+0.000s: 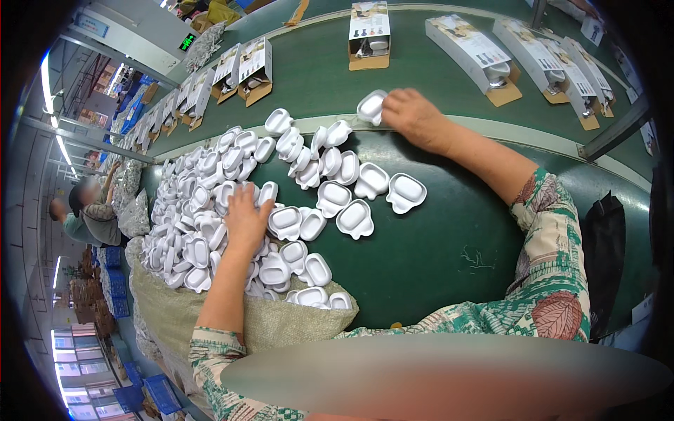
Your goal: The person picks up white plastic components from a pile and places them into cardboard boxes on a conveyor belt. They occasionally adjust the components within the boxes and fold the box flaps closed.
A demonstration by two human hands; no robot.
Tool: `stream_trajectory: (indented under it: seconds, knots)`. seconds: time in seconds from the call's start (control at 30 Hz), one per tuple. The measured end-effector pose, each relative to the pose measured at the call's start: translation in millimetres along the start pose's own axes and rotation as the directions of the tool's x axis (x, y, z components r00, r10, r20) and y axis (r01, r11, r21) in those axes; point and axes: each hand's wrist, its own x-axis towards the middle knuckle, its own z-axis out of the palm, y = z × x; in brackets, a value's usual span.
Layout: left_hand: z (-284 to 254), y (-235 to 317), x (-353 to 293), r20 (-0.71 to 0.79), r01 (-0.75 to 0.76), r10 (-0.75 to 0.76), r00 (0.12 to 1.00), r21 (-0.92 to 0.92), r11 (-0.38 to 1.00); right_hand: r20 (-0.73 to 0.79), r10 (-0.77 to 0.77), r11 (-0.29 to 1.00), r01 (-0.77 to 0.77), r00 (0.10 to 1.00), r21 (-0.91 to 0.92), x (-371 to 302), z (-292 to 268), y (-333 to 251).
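Note:
My right hand [415, 121] reaches out to the rail at the belt's near edge, its fingers closed on a white plastic tray-like part [371, 107] with a rounded rim and a tab. My left hand [246, 216] rests on the big heap of identical white parts [188, 210], its fingers spread. Whether it touches one piece in particular I cannot tell. Several loose white parts [371, 180] lie between the heap and my right arm on the green tabletop [435, 259]. Some spill from the mouth of a woven sack [288, 326] close to my body.
Beyond the rail runs a green conveyor belt [309, 77]. Open-ended printed cartons stand along it, one straight ahead [369, 27], others left and right [469, 50]. A metal post [618, 130] rises at right, near a black bag [604, 263]. Another person [98, 214] is far left.

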Motion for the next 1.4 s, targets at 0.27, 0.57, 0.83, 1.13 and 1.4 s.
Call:
stream_trajectory:
  seconds: [0.27,0.57,0.83,1.13,1.4]
  knots:
    - [30.9,79.1,14.4,-0.179,-0.137,0.129,0.975,-0.033,0.99,-0.061,0.204,0.939,-0.213,0.977,-0.27,20.5,30.6,91.7]
    - [43.0,102.2,21.0,-0.31,-0.23,0.205,0.928,-0.045,0.972,-0.16,0.475,0.797,-0.5,0.865,-0.337,31.2,45.4,127.2]
    - [38.3,102.9,19.7,-0.301,-0.221,0.183,0.936,-0.098,0.97,-0.084,0.106,0.946,-0.075,0.991,0.315,102.9,63.0,4.2]
    - [44.1,107.2,24.5,-0.294,-0.228,0.194,0.936,-0.088,0.97,0.318,0.129,0.882,-0.255,0.939,0.395,159.8,113.0,-11.2]
    - [40.5,102.8,21.0,-0.286,-0.217,0.18,0.941,-0.105,0.97,0.28,0.209,0.903,-0.295,0.937,0.312,73.4,74.6,19.6]
